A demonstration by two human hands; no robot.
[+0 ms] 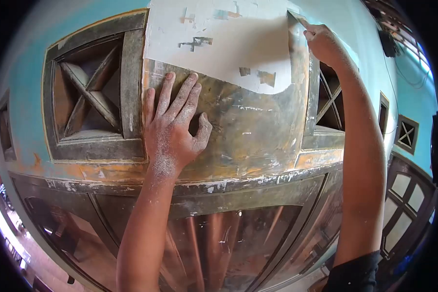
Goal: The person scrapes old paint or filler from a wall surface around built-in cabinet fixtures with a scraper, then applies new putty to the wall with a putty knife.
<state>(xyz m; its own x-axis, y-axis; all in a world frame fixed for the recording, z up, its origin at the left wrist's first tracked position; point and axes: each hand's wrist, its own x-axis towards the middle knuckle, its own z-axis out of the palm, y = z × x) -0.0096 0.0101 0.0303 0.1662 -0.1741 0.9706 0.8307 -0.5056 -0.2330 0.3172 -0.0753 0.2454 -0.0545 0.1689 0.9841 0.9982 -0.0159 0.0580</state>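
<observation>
My left hand (175, 117) lies flat with spread fingers on the dark, scraped panel (248, 131), just below the edge of a white layer (219, 48). White dust covers its back and wrist. At the upper right, my right hand (323, 44) is closed around a scraper (297, 20), whose thin blade touches the upper right edge of the white layer. Gray patches show through that layer in several spots. Orange and white marks run along the panel's right side.
Wooden frames with crossed bars stand left (87, 92) and right (330, 97) of the panel. A ledge (228, 185) runs below, above dark glass panes (228, 238). Turquoise wall (27, 126) surrounds the frames. A door (404, 204) is at the far right.
</observation>
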